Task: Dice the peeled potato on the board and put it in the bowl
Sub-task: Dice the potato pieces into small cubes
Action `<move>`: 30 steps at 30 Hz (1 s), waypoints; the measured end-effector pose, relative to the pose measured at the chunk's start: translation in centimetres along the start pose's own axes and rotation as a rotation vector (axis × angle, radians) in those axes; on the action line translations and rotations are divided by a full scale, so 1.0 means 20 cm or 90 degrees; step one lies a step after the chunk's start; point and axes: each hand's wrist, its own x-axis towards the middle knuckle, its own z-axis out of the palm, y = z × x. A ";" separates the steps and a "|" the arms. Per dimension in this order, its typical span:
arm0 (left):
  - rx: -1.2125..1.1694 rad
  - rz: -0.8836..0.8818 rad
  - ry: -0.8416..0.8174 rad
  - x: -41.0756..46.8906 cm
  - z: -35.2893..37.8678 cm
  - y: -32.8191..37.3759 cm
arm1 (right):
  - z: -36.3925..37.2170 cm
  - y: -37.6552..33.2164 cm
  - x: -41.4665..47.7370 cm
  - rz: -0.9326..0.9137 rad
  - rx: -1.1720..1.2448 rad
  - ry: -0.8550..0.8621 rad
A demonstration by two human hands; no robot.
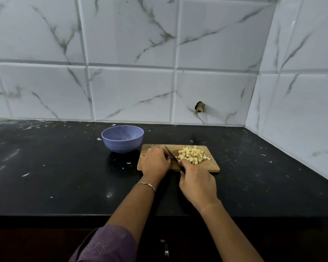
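The right hand (197,183) is closed round the handle of a kitchen knife (169,153) at the near edge of the wooden cutting board (211,165). The handle is almost wholly hidden in the fist. The blade slants away and to the left, into the gap between the two hands.

The left hand (154,161) lies on the board's left half, knuckles up and fingers bent down just beside the blade. Whether they pin anything beneath cannot be told.

The diced potato (192,155) lies heaped on the board's right half, touching the blade's right side. A blue-violet bowl (122,138) stands on the black countertop (64,176) just beside the board's far left corner.
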 end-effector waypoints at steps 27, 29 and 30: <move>-0.116 -0.084 -0.053 0.06 -0.11 -0.32 | 0.01 -0.04 0.01 0.061 0.113 0.000; -0.064 -0.061 -0.065 0.08 -0.09 -0.31 | 0.02 -0.05 0.01 0.062 0.118 -0.006; -0.048 -0.048 -0.057 0.09 -0.08 -0.31 | 0.02 -0.06 0.02 0.064 0.123 -0.007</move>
